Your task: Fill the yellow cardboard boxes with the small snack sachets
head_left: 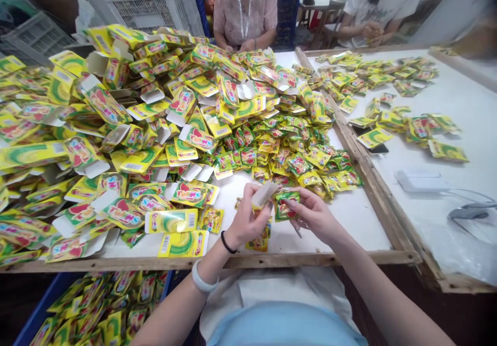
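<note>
My left hand [248,217] is closed round a small yellow carton [263,195] with its white end flap open, held just above the white table [349,216]. My right hand [312,214] pinches a green and yellow sachet [286,205] at the carton's open end. Both hands meet near the table's front edge. A few sachets [259,242] lie under my left hand.
A big heap of open yellow cartons [116,129] covers the table's left and middle; loose sachets [295,154] pile behind my hands. A blue crate of filled cartons [97,310] sits below left. A second table [466,129] at right holds sachets, a phone and a white device. Two people sit opposite.
</note>
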A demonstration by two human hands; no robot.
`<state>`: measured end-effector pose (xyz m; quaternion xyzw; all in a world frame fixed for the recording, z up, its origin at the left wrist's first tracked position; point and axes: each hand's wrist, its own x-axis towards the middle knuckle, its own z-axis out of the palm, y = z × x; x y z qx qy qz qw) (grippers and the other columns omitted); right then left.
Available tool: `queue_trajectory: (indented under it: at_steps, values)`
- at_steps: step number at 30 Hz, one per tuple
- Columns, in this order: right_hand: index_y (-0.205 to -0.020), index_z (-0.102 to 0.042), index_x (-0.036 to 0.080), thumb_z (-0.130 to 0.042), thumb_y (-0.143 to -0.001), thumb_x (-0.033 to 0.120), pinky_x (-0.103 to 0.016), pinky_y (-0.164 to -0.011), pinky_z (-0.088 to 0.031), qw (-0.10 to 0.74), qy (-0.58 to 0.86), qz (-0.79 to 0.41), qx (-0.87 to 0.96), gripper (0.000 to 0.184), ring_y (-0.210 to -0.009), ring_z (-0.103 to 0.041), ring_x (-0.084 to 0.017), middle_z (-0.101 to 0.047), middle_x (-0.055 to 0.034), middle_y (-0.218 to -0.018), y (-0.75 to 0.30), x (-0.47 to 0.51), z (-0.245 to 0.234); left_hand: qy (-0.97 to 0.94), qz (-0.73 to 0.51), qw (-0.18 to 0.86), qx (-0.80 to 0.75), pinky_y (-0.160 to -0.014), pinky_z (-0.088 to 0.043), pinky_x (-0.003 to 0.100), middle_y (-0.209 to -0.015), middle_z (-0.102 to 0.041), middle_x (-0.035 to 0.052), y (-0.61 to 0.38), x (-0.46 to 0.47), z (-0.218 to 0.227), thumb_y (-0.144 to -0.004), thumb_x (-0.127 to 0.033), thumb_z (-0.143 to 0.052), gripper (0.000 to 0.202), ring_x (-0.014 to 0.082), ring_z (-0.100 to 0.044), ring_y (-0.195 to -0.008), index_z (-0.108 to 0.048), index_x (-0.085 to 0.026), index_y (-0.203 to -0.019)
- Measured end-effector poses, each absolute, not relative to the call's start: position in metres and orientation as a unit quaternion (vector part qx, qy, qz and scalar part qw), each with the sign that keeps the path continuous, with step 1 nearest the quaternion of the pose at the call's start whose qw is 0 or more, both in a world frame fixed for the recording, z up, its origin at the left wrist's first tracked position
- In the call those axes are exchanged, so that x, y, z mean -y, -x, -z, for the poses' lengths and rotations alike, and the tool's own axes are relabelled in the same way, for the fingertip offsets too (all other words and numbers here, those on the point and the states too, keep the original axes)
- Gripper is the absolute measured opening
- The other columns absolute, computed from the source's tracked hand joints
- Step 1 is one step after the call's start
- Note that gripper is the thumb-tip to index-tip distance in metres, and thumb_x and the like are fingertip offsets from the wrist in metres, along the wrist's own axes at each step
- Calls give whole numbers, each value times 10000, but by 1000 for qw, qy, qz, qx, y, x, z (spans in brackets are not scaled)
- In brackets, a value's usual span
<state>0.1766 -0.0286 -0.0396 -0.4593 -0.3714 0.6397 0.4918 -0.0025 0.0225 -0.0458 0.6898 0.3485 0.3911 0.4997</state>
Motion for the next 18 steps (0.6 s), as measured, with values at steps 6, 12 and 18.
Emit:
queue_trajectory:
  at_steps: [6,12,18]
  values:
    - [-943,-532,229,-618,-831,272,-168,-340,-365,609,432,-551,372,148,-411,-490,-50,-631,21,-751,-182,22,15,-504,-288,753,-309,-667,-480,291,-777,-600,28,4,-12,26,-750,-277,-582,296,160,-592,-687,-529,-143,-1009]
    - [-986,-559,245,-577,-848,217,-217,-458,-473,506,439,-418,614,142,-572,-566,-95,-583,-21,-897,-173,19,-3,-562,-245,716,-335,-567,-444,231,-646,-556,-7,-3,-5,19,-692,-273,-673,196,112,-521,-581,-569,-126,-769]
    - [-983,-615,213,-463,-867,98,-292,-736,-495,249,454,-335,787,223,-828,-586,-161,-587,-72,-953,-172,51,-16,-667,-197,623,-358,-651,-425,246,-807,-612,5,0,18,31,-698,-218,-649,233,143,-532,-712,-592,-153,-915]
